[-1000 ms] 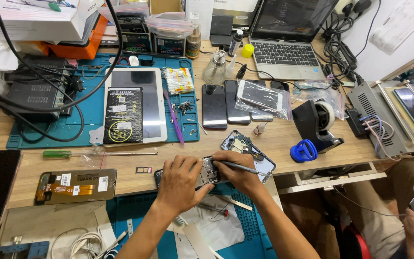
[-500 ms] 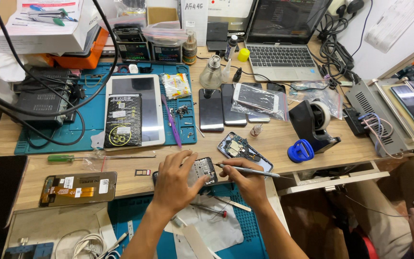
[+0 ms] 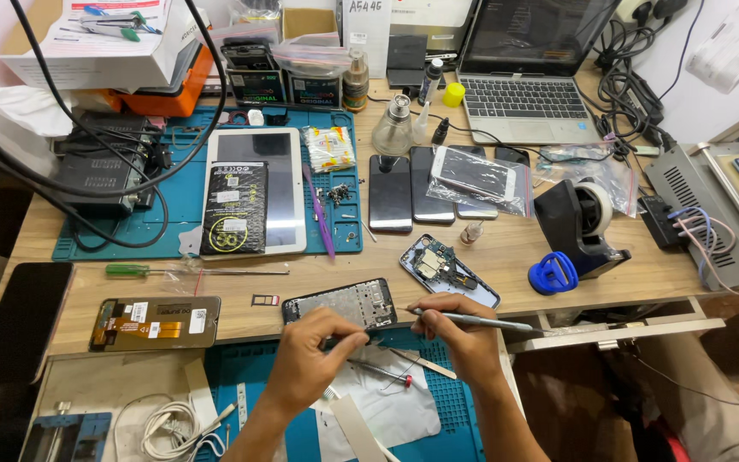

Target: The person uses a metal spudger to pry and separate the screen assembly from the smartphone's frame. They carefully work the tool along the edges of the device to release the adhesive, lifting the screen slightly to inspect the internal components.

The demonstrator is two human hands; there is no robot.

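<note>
Our left hand pinches the near edge of an opened phone frame between thumb and fingers, and our right hand is closed round a slim metal tool whose tip touches the frame's right end. The frame lies flat at the front edge of the wooden desk, just above a blue work mat where tweezers and a white sheet rest under our wrists.

From the head view, packages crowd the back: a white cardboard box sits on an orange case at far left, and a tall white card stands near the laptop. A black rectangular pack with a yellow ring lies on a white tablet. A small white pouch with yellow print is just beside it, and a clear bag holds a phone further right.

A second opened phone lies just beyond our right hand. A flat display part with an orange strip rests to the left, near a green-handled screwdriver. Bare wood shows between these and the frame; right of our hand the desk ends at a pulled-out ledge.
</note>
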